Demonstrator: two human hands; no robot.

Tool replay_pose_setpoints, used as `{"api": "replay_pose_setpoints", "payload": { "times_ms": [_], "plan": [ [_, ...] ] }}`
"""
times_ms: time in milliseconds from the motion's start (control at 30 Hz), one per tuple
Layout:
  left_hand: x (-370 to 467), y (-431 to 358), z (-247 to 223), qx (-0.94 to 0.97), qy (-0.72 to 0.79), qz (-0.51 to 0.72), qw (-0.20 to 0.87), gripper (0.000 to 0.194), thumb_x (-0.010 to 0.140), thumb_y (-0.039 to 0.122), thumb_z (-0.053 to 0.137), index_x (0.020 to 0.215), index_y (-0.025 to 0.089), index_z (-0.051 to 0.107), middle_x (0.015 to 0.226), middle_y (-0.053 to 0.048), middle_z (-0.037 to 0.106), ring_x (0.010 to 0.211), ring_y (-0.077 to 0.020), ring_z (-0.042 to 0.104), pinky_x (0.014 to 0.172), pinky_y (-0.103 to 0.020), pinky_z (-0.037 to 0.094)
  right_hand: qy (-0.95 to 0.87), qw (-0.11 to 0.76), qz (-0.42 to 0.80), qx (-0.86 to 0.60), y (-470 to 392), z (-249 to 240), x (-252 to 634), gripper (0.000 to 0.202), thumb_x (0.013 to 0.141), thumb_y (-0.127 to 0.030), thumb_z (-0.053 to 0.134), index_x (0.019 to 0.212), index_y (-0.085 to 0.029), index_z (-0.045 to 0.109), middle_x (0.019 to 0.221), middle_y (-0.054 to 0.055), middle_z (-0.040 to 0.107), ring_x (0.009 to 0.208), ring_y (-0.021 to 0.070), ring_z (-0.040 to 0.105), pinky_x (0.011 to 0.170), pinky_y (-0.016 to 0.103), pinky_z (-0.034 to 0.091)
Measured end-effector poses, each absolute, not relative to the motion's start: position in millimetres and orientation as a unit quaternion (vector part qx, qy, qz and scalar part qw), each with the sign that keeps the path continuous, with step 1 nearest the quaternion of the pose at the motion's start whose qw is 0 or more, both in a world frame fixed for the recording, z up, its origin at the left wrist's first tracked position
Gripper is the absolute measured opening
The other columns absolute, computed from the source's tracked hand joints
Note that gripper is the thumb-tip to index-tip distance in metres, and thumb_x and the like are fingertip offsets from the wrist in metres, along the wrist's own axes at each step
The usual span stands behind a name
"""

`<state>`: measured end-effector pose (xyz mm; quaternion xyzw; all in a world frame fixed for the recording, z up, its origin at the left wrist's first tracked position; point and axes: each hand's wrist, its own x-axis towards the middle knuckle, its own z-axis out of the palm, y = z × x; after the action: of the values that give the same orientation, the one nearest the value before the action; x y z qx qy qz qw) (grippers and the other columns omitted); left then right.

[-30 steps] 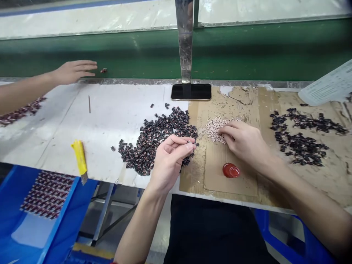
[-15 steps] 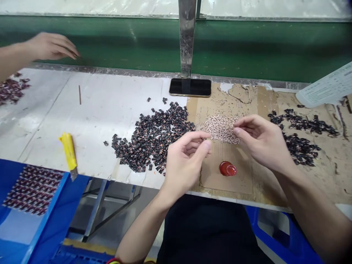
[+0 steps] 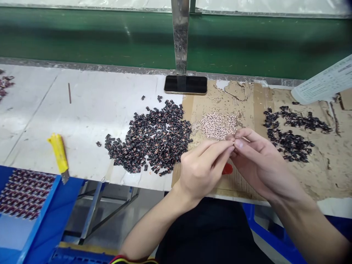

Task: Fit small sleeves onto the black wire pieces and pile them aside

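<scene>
My left hand [image 3: 205,168] and my right hand [image 3: 261,161] meet fingertip to fingertip over the cardboard. Both are closed in a pinch, and a tiny copper-coloured piece [image 3: 233,143] shows between the fingertips; anything else there is hidden. Just beyond them lies a pile of tiny copper-coloured pieces [image 3: 216,124]. A red blob [image 3: 227,169] shows partly from under my hands. Left of them spreads a large heap of small black parts with copper-coloured bits [image 3: 154,139]. More black parts [image 3: 294,145] lie to the right of my right hand.
A phone [image 3: 185,85] lies at the foot of a metal post [image 3: 180,40]. A yellow utility knife [image 3: 59,154] and a thin brown stick [image 3: 69,93] are on the left. A blue tray [image 3: 41,216] holds rows of dark parts. A pale translucent container [image 3: 324,82] leans in at right.
My hands were apart and have come together, the left moving right and the right moving slightly down. The other person's hand at upper left has left the view. The camera view has shifted slightly.
</scene>
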<state>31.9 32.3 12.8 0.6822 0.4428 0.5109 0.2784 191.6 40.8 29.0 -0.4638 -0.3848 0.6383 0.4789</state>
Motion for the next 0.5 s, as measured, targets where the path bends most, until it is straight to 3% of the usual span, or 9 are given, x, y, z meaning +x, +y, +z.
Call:
{"api": "replay_pose_setpoints", "payload": {
  "times_ms": [100,200,367,500],
  "plan": [
    [32.4,40.7,7.7,0.697,0.446,0.494,0.268,0.021,0.104,0.02,0.062,0.112,0.023,0.081,0.11,-0.005,0.084,0.096,-0.0182,0.079,0.091,-0.029,0.063,-0.4,0.507,0.594,-0.479,46.9,23.1,193.8,0.008,0.089,-0.026,0.082,0.094,-0.028,0.075,0.088,-0.002,0.075,0.079,0.0094,0.073,0.076,0.017,0.064],
    [34.6,55.9,3.4,0.726,0.441,0.472,0.237,0.025,0.106,0.02,0.057,0.116,0.021,0.08,0.111,-0.007,0.083,0.099,-0.0185,0.077,0.092,-0.03,0.062,-0.453,0.521,0.515,-0.508,57.3,17.8,200.0,0.013,0.086,-0.025,0.085,0.097,-0.027,0.078,0.093,-0.001,0.079,0.086,0.013,0.078,0.084,0.024,0.068],
    [42.2,82.4,-4.1,0.762,0.436,0.435,0.2,0.024,0.106,0.021,0.058,0.113,0.02,0.08,0.107,-0.008,0.082,0.094,-0.0187,0.076,0.088,-0.031,0.06,-0.512,0.531,0.388,-0.553,74.6,17.0,205.8,0.022,0.076,-0.01,0.086,0.092,-0.023,0.079,0.084,-0.001,0.079,0.074,0.0133,0.078,0.075,0.023,0.069],
    [49.6,93.8,-14.2,0.77,0.431,0.441,0.163,0.017,0.104,0.02,0.063,0.108,0.019,0.08,0.1,-0.006,0.083,0.086,-0.0169,0.076,0.081,-0.028,0.061,-0.482,0.528,0.397,-0.575,84.6,8.2,207.8,0.016,0.078,-0.012,0.083,0.087,-0.023,0.077,0.081,-0.001,0.078,0.073,0.0162,0.078,0.075,0.029,0.07]
  ]
}}
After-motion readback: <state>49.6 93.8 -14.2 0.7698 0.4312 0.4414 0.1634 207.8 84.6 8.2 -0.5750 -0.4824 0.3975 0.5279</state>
